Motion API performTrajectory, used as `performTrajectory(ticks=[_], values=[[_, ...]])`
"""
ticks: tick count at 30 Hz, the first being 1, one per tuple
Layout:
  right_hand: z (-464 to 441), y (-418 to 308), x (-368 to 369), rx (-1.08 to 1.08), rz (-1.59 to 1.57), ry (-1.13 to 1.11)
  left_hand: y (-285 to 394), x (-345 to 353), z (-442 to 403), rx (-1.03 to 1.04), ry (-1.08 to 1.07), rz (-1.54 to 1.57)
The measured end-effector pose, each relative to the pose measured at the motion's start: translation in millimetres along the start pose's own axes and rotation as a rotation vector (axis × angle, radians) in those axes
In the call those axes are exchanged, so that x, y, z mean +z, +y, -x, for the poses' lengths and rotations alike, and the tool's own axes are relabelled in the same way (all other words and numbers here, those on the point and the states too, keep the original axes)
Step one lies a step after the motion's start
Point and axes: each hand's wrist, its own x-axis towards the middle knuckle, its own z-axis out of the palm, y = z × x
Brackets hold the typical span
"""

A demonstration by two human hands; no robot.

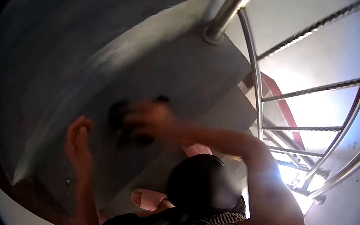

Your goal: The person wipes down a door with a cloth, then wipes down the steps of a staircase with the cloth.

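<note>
My right hand (pixel 153 120) is smeared by motion, low over the dark grey stair tread (pixel 148 78). A black, cloth-like thing (pixel 118 115) shows in patches around its fingers, and the hand appears closed on it. To the left, my left hand (pixel 77 139) is raised with loosely bent fingers, and nothing is visible in it. It hovers apart from the black thing. Beneath my right arm is a rounded black shape (pixel 193 179); I cannot make out what it is. My feet wear pink slippers (pixel 149 199).
A shiny metal railing (pixel 253 63) with twisted bars curves along the right side. Its post (pixel 220 21) stands on the step at the top. A pale, lit step edge (pixel 140 38) crosses the upper left. A white wall (pixel 345 214) lies beyond the railing.
</note>
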Motion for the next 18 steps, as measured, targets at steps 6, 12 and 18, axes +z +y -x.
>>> performTrajectory(ticks=[6, 12, 18], values=[[88.6, 127.9, -129.6, 0.765, 0.546, 0.592, -14.7, -3.9, 6.0, 0.059, -0.074, 0.053], [112.9, 143.4, -113.3, 1.03, 0.854, 0.46, -27.2, -2.2, 9.8, -0.075, -0.128, 0.086], [118.5, 96.3, -83.5, 0.619, 0.723, 0.181, -20.5, 8.4, 3.4, -0.108, -0.233, 0.085]])
